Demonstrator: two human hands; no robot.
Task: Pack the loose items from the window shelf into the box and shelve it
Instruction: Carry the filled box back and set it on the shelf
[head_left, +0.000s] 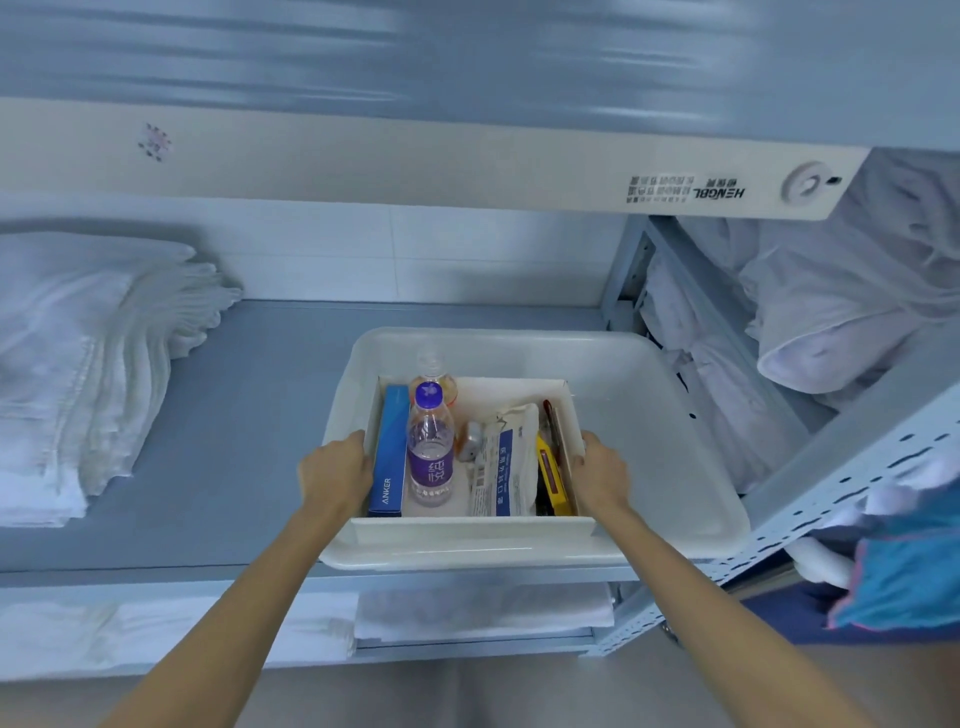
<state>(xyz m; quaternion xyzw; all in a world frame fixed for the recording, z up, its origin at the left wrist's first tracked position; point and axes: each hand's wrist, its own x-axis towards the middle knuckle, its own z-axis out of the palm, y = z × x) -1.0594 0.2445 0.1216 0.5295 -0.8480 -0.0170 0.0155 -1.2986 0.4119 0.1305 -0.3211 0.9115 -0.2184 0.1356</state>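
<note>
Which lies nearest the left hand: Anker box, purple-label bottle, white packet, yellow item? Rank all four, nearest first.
1. Blue Anker box, against the white box's left wall, beside the left hand.
2. Purple-label bottle, just right of it.
3. White packet, centre-right.
4. Yellow item, by the right wall.

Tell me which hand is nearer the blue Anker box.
Left. The left hand grips the white box wall beside the Anker box; the right hand grips the opposite wall.
</note>
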